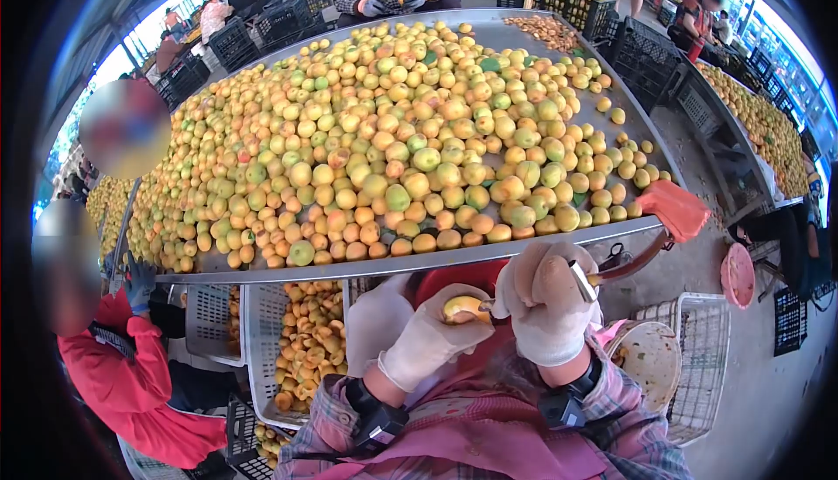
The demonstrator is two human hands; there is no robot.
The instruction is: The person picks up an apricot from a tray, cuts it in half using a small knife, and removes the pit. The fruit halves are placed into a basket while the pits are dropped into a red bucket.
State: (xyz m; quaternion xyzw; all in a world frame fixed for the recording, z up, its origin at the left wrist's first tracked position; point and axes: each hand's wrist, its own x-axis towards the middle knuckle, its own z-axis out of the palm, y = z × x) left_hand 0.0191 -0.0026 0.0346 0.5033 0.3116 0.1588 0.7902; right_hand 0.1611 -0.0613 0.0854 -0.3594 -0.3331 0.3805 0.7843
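Desk (419, 260) carries a broad heap (375, 148). A crate (262, 340) of cut fruit stands below its near edge. Gloved hands are near that edge: the right hand (548, 301) closed around a tool (583, 280), the left hand (441, 332) holding a fruit piece (462, 307) beside it.

The person's gloved left hand (436, 336) angles inward, its fingers (469, 333) curled closed. The gloved right hand (550, 310) sits slightly higher and close beside it, fingers folded, while the 2 forearms (382, 386) slant toward each other.
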